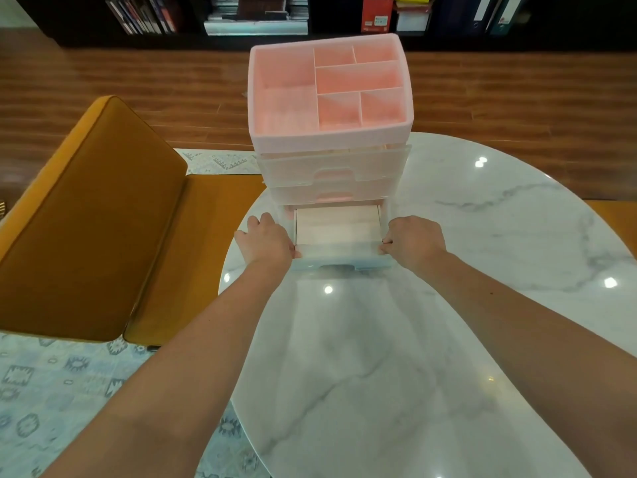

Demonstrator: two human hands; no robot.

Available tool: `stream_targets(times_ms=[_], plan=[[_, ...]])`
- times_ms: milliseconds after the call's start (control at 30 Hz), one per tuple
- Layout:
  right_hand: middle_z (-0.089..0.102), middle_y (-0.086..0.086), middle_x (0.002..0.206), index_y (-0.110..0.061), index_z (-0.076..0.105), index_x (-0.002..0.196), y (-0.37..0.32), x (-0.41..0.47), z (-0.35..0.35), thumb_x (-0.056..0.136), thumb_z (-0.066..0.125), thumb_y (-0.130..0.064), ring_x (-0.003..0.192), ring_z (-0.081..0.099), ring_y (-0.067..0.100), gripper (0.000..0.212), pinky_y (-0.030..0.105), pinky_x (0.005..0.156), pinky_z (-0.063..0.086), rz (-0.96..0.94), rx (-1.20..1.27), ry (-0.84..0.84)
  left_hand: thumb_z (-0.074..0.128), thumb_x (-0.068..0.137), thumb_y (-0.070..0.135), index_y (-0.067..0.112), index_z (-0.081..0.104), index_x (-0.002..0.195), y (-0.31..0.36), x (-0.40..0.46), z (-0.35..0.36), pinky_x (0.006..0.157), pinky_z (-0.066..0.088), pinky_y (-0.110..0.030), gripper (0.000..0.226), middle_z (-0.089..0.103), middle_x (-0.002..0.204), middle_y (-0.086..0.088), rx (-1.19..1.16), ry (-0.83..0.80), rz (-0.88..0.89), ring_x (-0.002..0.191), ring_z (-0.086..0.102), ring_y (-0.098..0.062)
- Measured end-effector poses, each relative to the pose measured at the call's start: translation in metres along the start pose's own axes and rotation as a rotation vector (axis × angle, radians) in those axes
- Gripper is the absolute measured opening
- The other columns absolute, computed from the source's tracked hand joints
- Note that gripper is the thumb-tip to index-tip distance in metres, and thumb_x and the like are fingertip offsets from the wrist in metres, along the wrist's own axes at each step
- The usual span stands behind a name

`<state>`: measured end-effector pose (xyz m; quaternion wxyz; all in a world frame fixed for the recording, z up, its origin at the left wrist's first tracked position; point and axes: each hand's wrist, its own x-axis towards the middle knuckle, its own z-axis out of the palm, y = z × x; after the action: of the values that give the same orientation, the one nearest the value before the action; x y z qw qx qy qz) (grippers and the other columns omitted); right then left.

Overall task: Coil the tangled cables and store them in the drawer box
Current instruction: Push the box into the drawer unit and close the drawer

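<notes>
A pink drawer box point(330, 132) stands on the far side of the white marble table point(482, 305). Its top is a tray of several compartments with nothing in them. Two translucent upper drawers are shut. The bottom drawer point(339, 258) is pulled out toward me and shows a bare inside. My left hand point(267, 241) grips the drawer's left front corner. My right hand point(412, 241) grips its right front corner, fingers curled over the edge. No cables are in view.
An orange cushioned chair point(93, 219) stands to the left of the table on a patterned pale blue rug point(69, 391). Beyond the table lie a wooden floor and a dark bookshelf point(310, 15) with books and binders.
</notes>
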<state>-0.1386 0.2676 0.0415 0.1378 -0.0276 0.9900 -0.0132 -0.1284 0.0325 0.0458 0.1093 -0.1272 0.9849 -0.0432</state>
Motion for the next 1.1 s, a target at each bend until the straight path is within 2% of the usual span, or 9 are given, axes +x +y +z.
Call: stream_targets(times_ms=[167,300,367,433,500,567,767,933,1100], plan=[[0.059,-0.001,0.078,-0.016,0.062,0.084,-0.004,0.000,0.003,0.087,0.065,-0.028,0.074,0.055,0.020,0.013,0.026,0.053,0.032,0.004,-0.019,0.041,0.071,0.084,0.044,0.024,0.067,0.115,-0.001,0.006,0.009,0.097,0.036,-0.036,0.037,0.049,0.120,-0.002,0.093,0.048,0.095,0.115,0.042,-0.023],[0.058,-0.001,0.085,-0.015,0.063,0.091,-0.003,0.003,0.008,0.084,0.066,-0.031,0.079,0.054,0.020,0.018,0.026,0.052,0.028,-0.002,0.001,0.081,0.077,0.072,0.056,0.025,0.054,0.118,-0.009,0.014,0.010,0.096,0.037,-0.037,0.060,0.052,0.119,0.000,0.037,0.131,0.204,0.112,0.046,-0.021],[0.056,0.000,0.100,-0.016,0.063,0.105,-0.004,0.004,0.007,0.084,0.067,-0.032,0.090,0.055,0.020,0.027,0.028,0.058,0.035,-0.050,-0.072,0.110,0.078,0.072,0.054,0.032,0.048,0.123,-0.010,0.016,0.008,0.093,0.033,-0.036,0.063,0.057,0.122,0.005,0.013,0.153,0.293,0.112,0.046,-0.020],[0.051,0.000,0.116,-0.018,0.055,0.121,-0.004,0.003,0.006,0.083,0.070,-0.033,0.100,0.053,0.021,0.043,0.031,0.070,0.041,-0.096,-0.120,0.149,0.077,0.074,0.053,0.040,0.047,0.128,-0.012,0.016,0.008,0.092,0.029,-0.036,0.063,0.060,0.125,0.009,0.029,0.158,0.354,0.112,0.045,-0.019],[0.048,-0.002,0.125,-0.024,0.052,0.125,-0.004,0.002,0.006,0.082,0.072,-0.034,0.105,0.049,0.022,0.049,0.033,0.081,0.041,-0.149,-0.133,0.190,0.074,0.077,0.054,0.044,0.045,0.132,-0.013,0.016,0.010,0.092,0.028,-0.036,0.063,0.061,0.126,0.009,0.046,0.154,0.369,0.113,0.045,-0.019],[0.049,-0.006,0.130,-0.029,0.054,0.126,-0.002,0.004,0.007,0.083,0.069,-0.035,0.110,0.045,0.022,0.046,0.033,0.087,0.037,-0.198,-0.165,0.189,0.071,0.079,0.054,0.045,0.044,0.135,-0.014,0.016,0.010,0.095,0.028,-0.036,0.063,0.062,0.127,0.005,0.050,0.134,0.360,0.114,0.046,-0.020],[0.061,-0.012,0.118,-0.031,0.058,0.118,0.000,0.009,0.007,0.085,0.064,-0.037,0.108,0.044,0.020,0.035,0.034,0.087,0.034,-0.245,-0.235,0.188,0.069,0.080,0.054,0.047,0.040,0.137,-0.015,0.020,0.015,0.093,0.027,-0.037,0.065,0.062,0.122,0.004,0.033,0.088,0.353,0.113,0.046,-0.020],[0.064,-0.009,0.113,-0.028,0.059,0.117,0.001,0.013,0.008,0.087,0.059,-0.037,0.105,0.045,0.021,0.031,0.034,0.087,0.034,-0.302,-0.293,0.200,0.070,0.080,0.054,0.045,0.041,0.138,-0.015,0.022,0.017,0.093,0.027,-0.038,0.065,0.062,0.122,0.002,0.019,0.089,0.350,0.114,0.046,-0.020],[0.068,-0.004,0.104,-0.024,0.060,0.114,0.001,0.009,0.019,0.082,0.071,-0.026,0.098,0.050,0.023,0.034,0.032,0.082,0.036,-0.315,-0.233,0.229,0.067,0.083,0.053,0.044,0.044,0.140,-0.014,0.015,0.019,0.091,0.028,-0.037,0.062,0.062,0.122,0.003,0.028,0.142,0.349,0.113,0.044,-0.020]])
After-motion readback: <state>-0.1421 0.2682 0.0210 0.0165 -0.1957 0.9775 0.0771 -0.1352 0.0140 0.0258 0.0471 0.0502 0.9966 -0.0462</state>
